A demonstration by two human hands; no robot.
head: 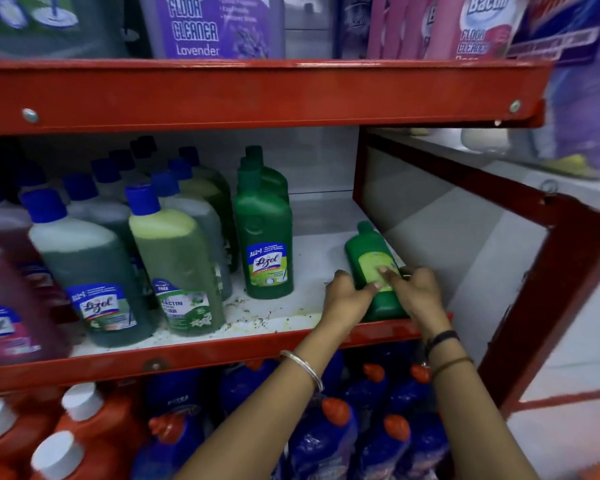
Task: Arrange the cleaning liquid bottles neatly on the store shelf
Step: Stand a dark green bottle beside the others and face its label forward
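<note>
Evidently both hands close on one green bottle: left hand on its side, right hand over the label, probably to stand it beside the upright green bottles on the shelf.

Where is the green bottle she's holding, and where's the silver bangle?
green bottle [368, 252], head view, on its upper body above the label.
silver bangle [303, 368], head view, on the band across the left wrist.

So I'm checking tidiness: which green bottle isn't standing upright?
The small green bottle with the yellow label, tilted back between both hands at the shelf's right end; the others stand upright.
</note>
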